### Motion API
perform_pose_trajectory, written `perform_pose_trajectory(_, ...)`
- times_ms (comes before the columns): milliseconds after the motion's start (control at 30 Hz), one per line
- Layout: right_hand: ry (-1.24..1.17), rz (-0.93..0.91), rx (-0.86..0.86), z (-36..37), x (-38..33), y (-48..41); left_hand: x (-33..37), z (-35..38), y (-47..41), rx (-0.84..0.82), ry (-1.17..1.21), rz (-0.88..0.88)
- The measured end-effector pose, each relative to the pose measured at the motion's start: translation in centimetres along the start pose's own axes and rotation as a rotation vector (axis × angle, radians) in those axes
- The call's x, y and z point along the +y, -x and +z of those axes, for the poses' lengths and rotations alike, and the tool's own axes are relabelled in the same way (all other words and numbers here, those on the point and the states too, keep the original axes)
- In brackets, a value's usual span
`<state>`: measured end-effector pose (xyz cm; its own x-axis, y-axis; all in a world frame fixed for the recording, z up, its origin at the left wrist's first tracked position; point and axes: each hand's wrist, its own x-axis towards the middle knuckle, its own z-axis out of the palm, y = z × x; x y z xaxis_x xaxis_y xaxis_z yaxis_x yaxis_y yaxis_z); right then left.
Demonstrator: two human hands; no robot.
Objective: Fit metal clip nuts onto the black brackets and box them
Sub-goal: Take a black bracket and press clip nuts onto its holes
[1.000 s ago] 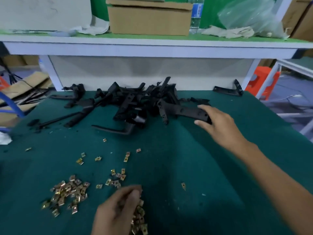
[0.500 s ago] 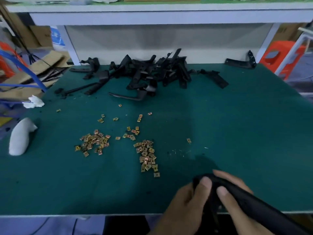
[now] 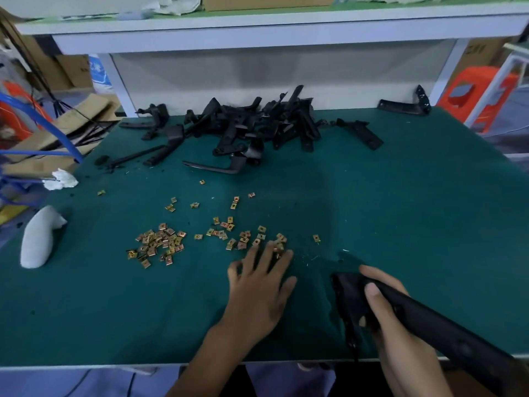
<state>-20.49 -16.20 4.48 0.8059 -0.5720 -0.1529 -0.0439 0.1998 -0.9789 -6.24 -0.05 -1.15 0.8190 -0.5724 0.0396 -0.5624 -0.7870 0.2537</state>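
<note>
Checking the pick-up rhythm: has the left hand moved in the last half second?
Yes. The left hand let go of the black bracket and reached forward, away from the table's front edge, to the scattered clip nuts.

The gripped bracket (image 3: 435,322) in the right hand (image 3: 400,339): uniform black, no markings seen. Table mat (image 3: 400,210) beneath the grip: plain dark teal-green, with pale specks just ahead of it. Clip nuts (image 3: 160,242) to the left of and beyond the grip: brassy gold. Several appear copper-tinted, though blur limits certainty. Bracket pile (image 3: 257,130) far ahead of the grip: black throughout. Padded object (image 3: 37,239) far left of the grip: pale grey-white. Stool (image 3: 481,93) beyond the grip, to the right: orange. Shelf frame (image 3: 257,38) above the pile: white.
</note>
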Motion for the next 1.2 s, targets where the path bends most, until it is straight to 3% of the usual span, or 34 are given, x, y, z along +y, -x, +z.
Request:
perform_pose_trajectory(133,-0.048,0.011,0.020,0.7,1.1,-1.2,-0.7,-0.9,-2.2,0.133,0.184,0.117)
perform_pose_trajectory(333,-0.213,0.039,0.015,1.3,2.1,-3.7,-4.0,-2.6,-3.5,0.391,0.292,-0.066)
perform_pose_trajectory(533,-0.324,0.071,-0.002,2.4,2.4,-5.3,-3.8,-3.1,-6.9,0.211,0.072,0.087)
perform_pose_trajectory(700,-0.448,0.094,0.019,2.0,2.8,-5.7,-3.5,-3.5,-7.3,0.142,0.103,0.086)
perform_pose_trajectory(767,-0.514,0.079,-0.011,2.0,2.7,-5.7,-2.9,-4.1,-6.5,0.153,0.306,0.012)
perform_pose_trajectory(1033,-0.679,-0.025,-0.213,3.6,0.6,-4.8,4.2,-7.2,0.7,0.005,1.657,-0.407)
perform_pose_trajectory(1200,-0.711,-0.078,-0.370,4.6,-1.2,-3.2,6.8,-8.8,2.7,0.020,1.794,-0.400)
